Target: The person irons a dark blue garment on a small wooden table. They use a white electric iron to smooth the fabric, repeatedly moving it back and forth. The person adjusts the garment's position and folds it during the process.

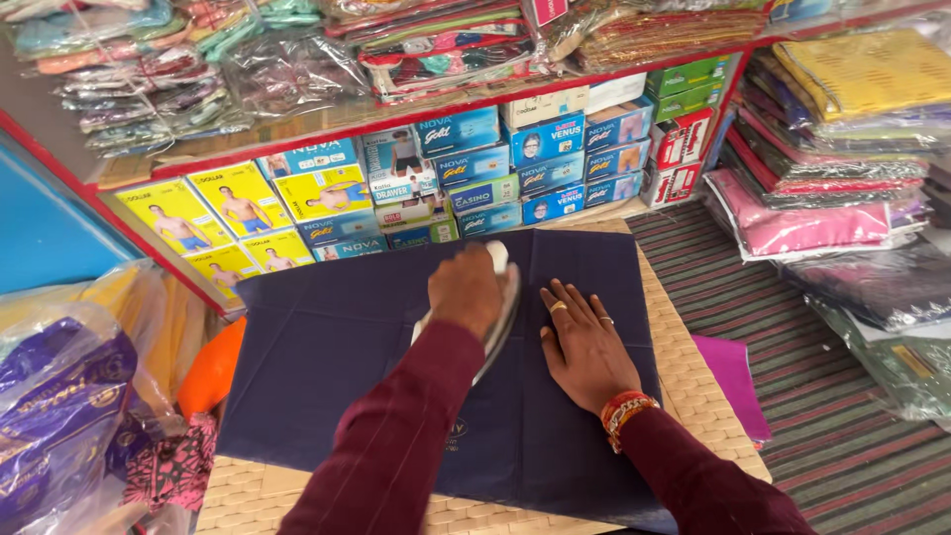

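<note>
While my left hand is closed around the handle of the iron, pressing it onto the dark blue cloth, my right hand lies flat and open just beside it, fingers spread, holding nothing and only pinning the fabric down. That cloth is spread over a woven mat in the middle of the view, with a pink sheet peeking out at its right edge. As I judge it, the main risk is closeness: the iron's edge sits very near my right fingers, so a sideways drift could burn them, and letting the iron sit in one spot could scorch the cloth (I cannot tell how hot it is). My sleeve also trails over the fabric and could drag a crease into it. As for containers, the shelf behind holds stacked blue and yellow cardboard boxes, shut, so their contents are hidden; clear plastic bags at right hold folded pink and striped textiles, and a bag at left holds purple material.
</note>
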